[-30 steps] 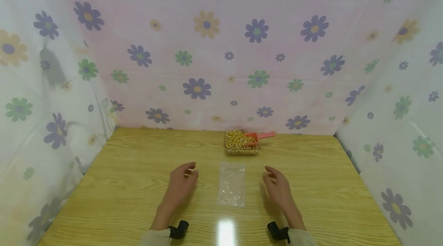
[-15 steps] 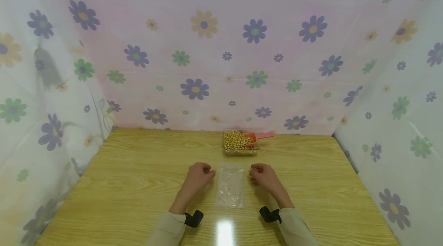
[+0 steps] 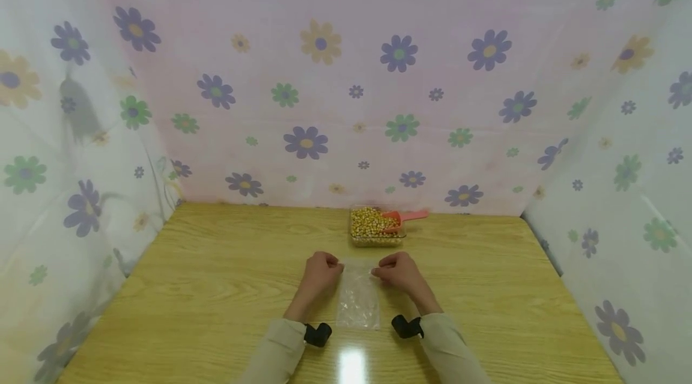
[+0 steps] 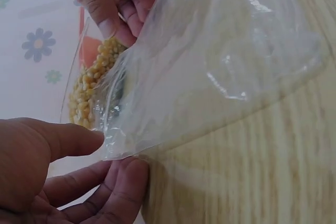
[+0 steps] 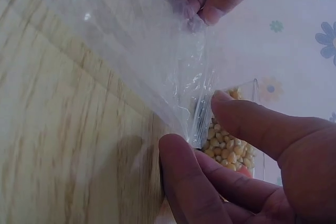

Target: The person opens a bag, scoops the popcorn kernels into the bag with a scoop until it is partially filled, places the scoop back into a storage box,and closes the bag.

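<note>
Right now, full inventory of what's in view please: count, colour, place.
Plastic bag: 1, clear, between the hands, over the table.
Container: 1, clear, far side of the table, beyond the bag.
Corn kernels: many, yellow, in the container.
Scoop: 1, red-pink, in the kernels, handle past the container's right side.
Table: 1, yellowish wood grain, under everything.
Floral sheeting: panel count unclear, pink and white, behind and both sides.
Wrist devices: 2, black, one per wrist.
Sleeves: 2, beige, on the forearms.
Left hand: 1, bare, holding bag's far left corner.
Right hand: 1, bare, holding far right corner.
</note>
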{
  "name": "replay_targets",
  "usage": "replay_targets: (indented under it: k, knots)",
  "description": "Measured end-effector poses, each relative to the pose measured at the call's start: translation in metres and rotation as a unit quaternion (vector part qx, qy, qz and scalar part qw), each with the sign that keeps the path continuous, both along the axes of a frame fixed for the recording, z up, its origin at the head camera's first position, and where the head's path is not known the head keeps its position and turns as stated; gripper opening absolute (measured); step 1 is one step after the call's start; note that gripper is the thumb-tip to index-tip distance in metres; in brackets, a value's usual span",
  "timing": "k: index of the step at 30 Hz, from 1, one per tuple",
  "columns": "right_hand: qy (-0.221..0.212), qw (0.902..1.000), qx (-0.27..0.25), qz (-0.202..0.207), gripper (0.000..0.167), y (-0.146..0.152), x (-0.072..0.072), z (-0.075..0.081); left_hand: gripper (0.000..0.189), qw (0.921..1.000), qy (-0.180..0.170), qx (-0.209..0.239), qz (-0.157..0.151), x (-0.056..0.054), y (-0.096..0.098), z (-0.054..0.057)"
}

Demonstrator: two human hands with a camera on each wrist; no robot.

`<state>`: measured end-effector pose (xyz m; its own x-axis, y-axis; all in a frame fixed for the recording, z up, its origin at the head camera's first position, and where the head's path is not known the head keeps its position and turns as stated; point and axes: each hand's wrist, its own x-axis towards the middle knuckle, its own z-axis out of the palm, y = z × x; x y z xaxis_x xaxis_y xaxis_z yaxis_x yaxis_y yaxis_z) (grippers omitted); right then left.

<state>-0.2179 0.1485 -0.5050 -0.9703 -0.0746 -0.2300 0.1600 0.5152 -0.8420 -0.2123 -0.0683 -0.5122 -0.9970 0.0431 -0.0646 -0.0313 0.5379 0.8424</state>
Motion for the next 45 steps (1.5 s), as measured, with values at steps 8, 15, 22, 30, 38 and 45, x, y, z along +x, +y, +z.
replay_targets:
  k: [8,15,22,30,38,45]
  knots:
    - [-0.006,0.9997,0.021,0.01,0.026,-0.005,-0.003,-0.006,0.014,0.9992,0.03,0.023,0.015,-0.001,0.003,-0.004]
    - [-0.003,0.9999,0.005,-0.008,0.018,-0.005,-0.003,-0.011,0.014,0.9981,0.032,0.049,0.019,-0.002,0.005,-0.008]
    - [0.006,0.9989,-0.045,0.008,0.017,-0.001,-0.006,-0.014,0.017,0.9922,0.045,0.116,0.011,-0.003,0.003,-0.011]
    - [0.022,0.9903,-0.115,0.076,0.028,0.001,-0.004,0.002,0.015,0.9811,0.075,0.173,0.044,-0.003,0.006,-0.01]
    - [0.076,0.9795,-0.17,0.078,0.031,-0.003,-0.007,0.002,0.017,0.957,0.139,0.249,0.056,0.007,0.016,0.005]
    - [0.178,0.9671,-0.163,0.081,0.023,-0.011,0.0,0.005,0.009,0.9462,0.212,0.221,0.105,0.023,0.024,0.021]
